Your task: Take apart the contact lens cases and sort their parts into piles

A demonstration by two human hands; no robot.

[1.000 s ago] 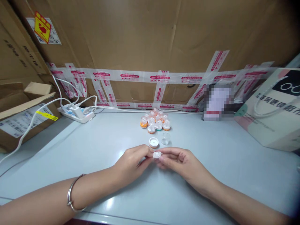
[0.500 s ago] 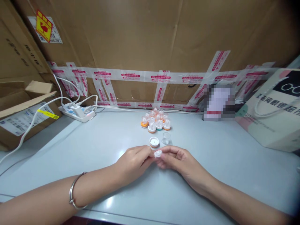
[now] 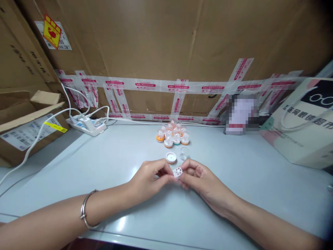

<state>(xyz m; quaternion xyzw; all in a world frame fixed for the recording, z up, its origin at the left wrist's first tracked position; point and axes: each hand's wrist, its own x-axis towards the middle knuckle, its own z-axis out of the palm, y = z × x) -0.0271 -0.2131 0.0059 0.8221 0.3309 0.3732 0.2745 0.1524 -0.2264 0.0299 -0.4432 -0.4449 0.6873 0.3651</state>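
Observation:
Between my two hands is a small white plastic piece [image 3: 178,172] with triangular openings in its face. My left hand [image 3: 153,177] pinches its left side between thumb and forefinger. My right hand [image 3: 199,177] grips the right side the same way, its lower fingers slightly blurred. Just beyond the fingers lies a round white base [image 3: 171,157] with an orange lower rim, its open side up. A clear plastic dome [image 3: 184,153] rests beside it, to the right. Farther back stands a cluster of dome-topped pieces [image 3: 168,140] with orange, white and teal bases.
A grey table [image 3: 117,152] carries everything. Large taped cardboard [image 3: 145,41] walls off the back. At left are an open carton [image 3: 33,128] and a white power strip [image 3: 90,126] with cables. A paper bag [image 3: 299,139] and a blurred-out object [image 3: 240,114] stand at right.
The white piece has turned so that its openings face up toward me. My left fingers have shifted around its edge, with the thumb now lower and apart from the bent forefinger.

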